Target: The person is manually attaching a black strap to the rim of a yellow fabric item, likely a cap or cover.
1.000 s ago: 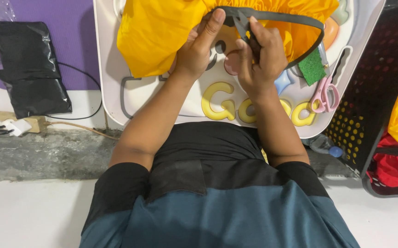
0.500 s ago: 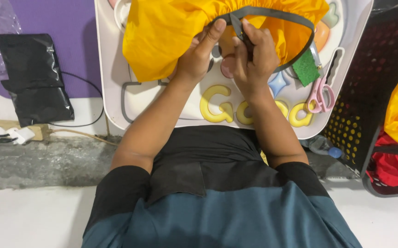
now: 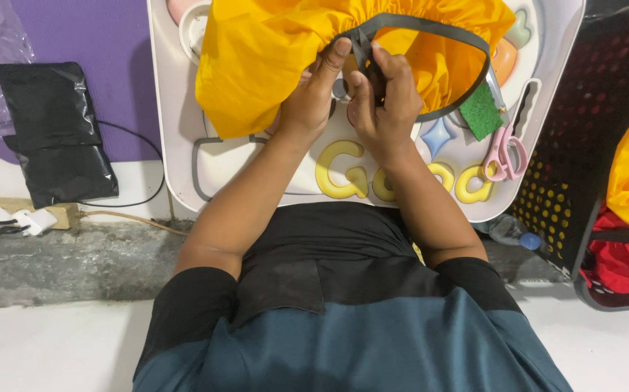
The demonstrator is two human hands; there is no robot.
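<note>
On the white tray (image 3: 176,167), yellow raised letters (image 3: 340,170) sit below a yellow cloth (image 3: 256,58) edged with a grey band (image 3: 431,25). Left hand (image 3: 311,101) and right hand (image 3: 383,109) pinch that band together. A black bag (image 3: 53,138) lies left. The cloth has shifted slightly left since before.

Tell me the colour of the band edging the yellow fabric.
Dark grey band, clearest in the head view.

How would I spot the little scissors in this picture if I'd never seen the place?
Find the white tray under the person's hands, then follow it to its right edge, next to the black perforated basket. The scissors lie just below a green sponge square; their pale pink handle loops set them apart from everything nearby.
</note>
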